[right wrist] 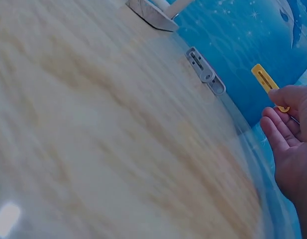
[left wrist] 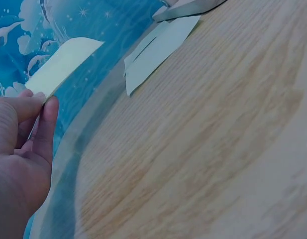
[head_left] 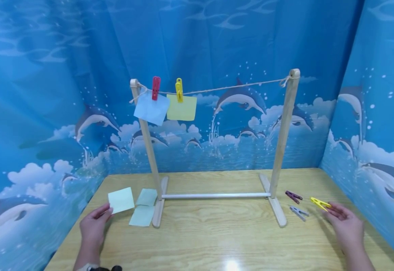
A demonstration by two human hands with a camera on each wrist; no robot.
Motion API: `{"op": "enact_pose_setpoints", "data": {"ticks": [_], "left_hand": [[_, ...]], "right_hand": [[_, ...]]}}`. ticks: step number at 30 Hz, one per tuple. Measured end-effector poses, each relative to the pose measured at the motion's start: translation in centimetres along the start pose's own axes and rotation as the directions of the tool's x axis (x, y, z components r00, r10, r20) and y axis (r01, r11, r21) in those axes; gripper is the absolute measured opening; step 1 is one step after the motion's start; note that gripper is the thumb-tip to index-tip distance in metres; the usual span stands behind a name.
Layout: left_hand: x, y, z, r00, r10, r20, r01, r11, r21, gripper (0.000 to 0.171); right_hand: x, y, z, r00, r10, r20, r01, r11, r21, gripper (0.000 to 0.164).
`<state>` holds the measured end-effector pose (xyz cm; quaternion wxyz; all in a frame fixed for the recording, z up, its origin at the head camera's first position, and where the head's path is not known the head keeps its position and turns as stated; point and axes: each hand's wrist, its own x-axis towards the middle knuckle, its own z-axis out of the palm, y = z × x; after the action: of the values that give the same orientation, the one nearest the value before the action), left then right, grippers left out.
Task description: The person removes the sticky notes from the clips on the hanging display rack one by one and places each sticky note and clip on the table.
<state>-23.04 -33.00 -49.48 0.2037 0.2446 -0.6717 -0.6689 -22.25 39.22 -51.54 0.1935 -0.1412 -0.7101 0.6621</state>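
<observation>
Head view: left hand (head_left: pixel 93 224) is pinching a pale green paper note (head_left: pixel 121 200) near its lower left corner, thumb against fingers. Two more green notes (head_left: pixel 142 217) are lying just to its right on the wood-grain table (head_left: pixel 213 237), beside a foot of the wooden stand (head_left: pixel 282 150). Right hand (head_left: pixel 347 226) is gripping one end of a yellow clothespin (head_left: pixel 318 204), fingers bent; a purple clothespin (head_left: pixel 291 194) and a grey clothespin (head_left: pixel 297 213) are lying near it, on the stand side. On the string (head_left: pixel 230 87), a red clothespin (head_left: pixel 156 88) is holding a pale blue note (head_left: pixel 151 108), and a second yellow clothespin (head_left: pixel 179 90) is holding a yellow-green note (head_left: pixel 183 111). Dolphin-print curtain (head_left: pixel 217 41) is hanging behind.

Left wrist view: thumb and fingertips are meeting on the near end of the held note (exact contact partly covered by the thumb), and the sheet is slanting up in front of the curtain.

Right wrist view: thumb and fingers are pinching the yellow clothespin's near end, the lower fingers curving loosely. The grey clothespin is resting on the table nearby.
</observation>
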Motion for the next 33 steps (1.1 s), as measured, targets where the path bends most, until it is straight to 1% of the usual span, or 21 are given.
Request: {"op": "enact_pose_setpoints", "data": {"ticks": [3,8,9,10,12,14,16,19,22,24,26,29,31,33], "left_hand": [[0.3,-0.2,0.0,1.000,-0.009,0.005,0.009,0.998,0.054,0.044],[0.7,-0.7,0.0,1.000,-0.025,0.012,0.024,0.997,0.080,0.046],[0.8,-0.8,0.0,1.000,-0.027,0.009,0.026,0.995,0.092,0.046],[0.8,-0.9,-0.1,1.000,-0.026,0.007,0.025,0.992,0.121,0.046],[1.0,-1.1,-0.1,1.000,-0.021,0.001,0.020,0.982,0.189,0.045],[1.1,-1.1,-0.1,1.000,-0.006,0.007,0.004,0.966,0.257,0.046],[1.2,-1.2,-0.1,1.000,0.010,0.017,-0.015,0.948,0.317,0.046],[1.5,-1.1,0.1,0.998,0.035,0.044,-0.048,0.934,0.355,0.046],[1.8,-1.1,0.3,0.996,0.040,0.078,-0.066,0.930,0.361,0.046],[2.0,-1.2,0.5,0.994,0.050,0.097,-0.083,0.924,0.372,0.046],[2.1,-1.3,0.6,0.994,0.051,0.101,-0.086,0.917,0.389,0.045],[2.2,-1.7,0.8,0.993,0.063,0.103,-0.100,0.908,0.407,0.044],[2.2,-1.8,0.9,0.992,0.067,0.105,-0.104,0.910,0.402,0.043],[2.2,-1.9,1.0,0.991,0.074,0.109,-0.112,0.909,0.402,0.042]], "right_hand": [[0.1,0.2,-0.1,1.000,0.014,0.017,-0.012,0.997,-0.075,0.030],[0.5,0.3,-0.2,0.998,0.059,0.006,-0.056,0.976,-0.211,0.041],[0.6,0.3,-0.2,0.998,0.066,0.001,-0.064,0.970,-0.233,0.041],[0.7,0.3,-0.1,0.997,0.071,-0.002,-0.070,0.963,-0.259,0.043],[1.0,0.3,0.0,0.998,0.068,-0.004,-0.067,0.954,-0.293,0.042],[1.2,0.4,0.0,0.998,0.055,-0.006,-0.054,0.942,-0.332,0.040],[1.4,0.5,0.1,0.999,0.038,0.001,-0.034,0.927,-0.373,0.045],[1.5,0.6,0.1,1.000,0.013,0.014,-0.006,0.903,-0.429,0.052],[1.6,0.7,0.2,1.000,-0.009,0.025,0.020,0.891,-0.453,0.055],[1.6,0.9,0.1,0.999,-0.025,0.033,0.037,0.884,-0.467,0.053],[1.6,1.0,0.1,0.998,-0.047,0.046,0.063,0.869,-0.490,0.051],[1.6,1.3,0.0,0.995,-0.074,0.068,0.099,0.834,-0.542,0.049],[1.6,1.3,0.0,0.993,-0.086,0.084,0.119,0.809,-0.575,0.049],[1.7,1.2,0.0,0.991,-0.091,0.097,0.131,0.792,-0.597,0.051]]}}
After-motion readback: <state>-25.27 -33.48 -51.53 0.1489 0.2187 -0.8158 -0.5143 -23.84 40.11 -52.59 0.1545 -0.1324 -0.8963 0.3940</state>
